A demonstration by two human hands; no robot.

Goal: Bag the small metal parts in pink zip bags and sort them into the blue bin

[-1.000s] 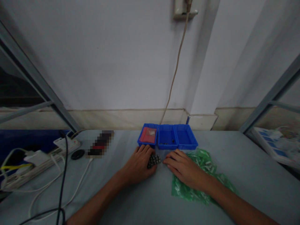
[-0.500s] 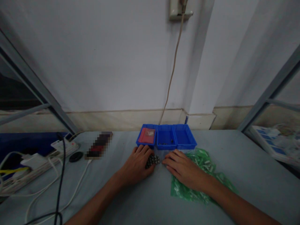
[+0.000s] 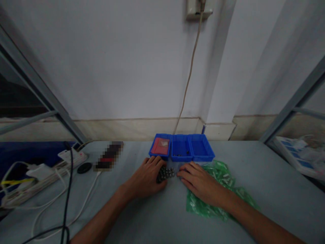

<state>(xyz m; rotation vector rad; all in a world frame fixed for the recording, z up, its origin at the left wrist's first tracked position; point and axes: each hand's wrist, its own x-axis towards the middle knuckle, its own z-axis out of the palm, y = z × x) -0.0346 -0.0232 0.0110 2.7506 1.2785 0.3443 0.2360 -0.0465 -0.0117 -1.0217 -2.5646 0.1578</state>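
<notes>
My left hand (image 3: 150, 177) rests on the table, its fingers curled round the left side of a block of small, dark, shiny metal pieces (image 3: 166, 173) set close together in rows. Part of that block is hidden under the palm. Just to the right, my right hand (image 3: 199, 180) lies low with bent fingers, its tips a little apart from the block. Whatever those fingertips pinch, if anything, is too small to make out. Under the right wrist spreads a green plastic bag (image 3: 203, 206) holding small pale pieces.
Behind my hands stand three joined blue trays: the left tray (image 3: 152, 152) holds a red packet, the middle tray (image 3: 180, 145) a few small dark pieces, beside the right tray (image 3: 201, 147). A blurred-out phone (image 3: 109, 156), black disc (image 3: 84, 168), power strip (image 3: 48, 181) and cables lie left.
The whole view has shifted slightly, so everything sits a little further right. Both hands keep nearly the same pose around the metal pieces.
</notes>
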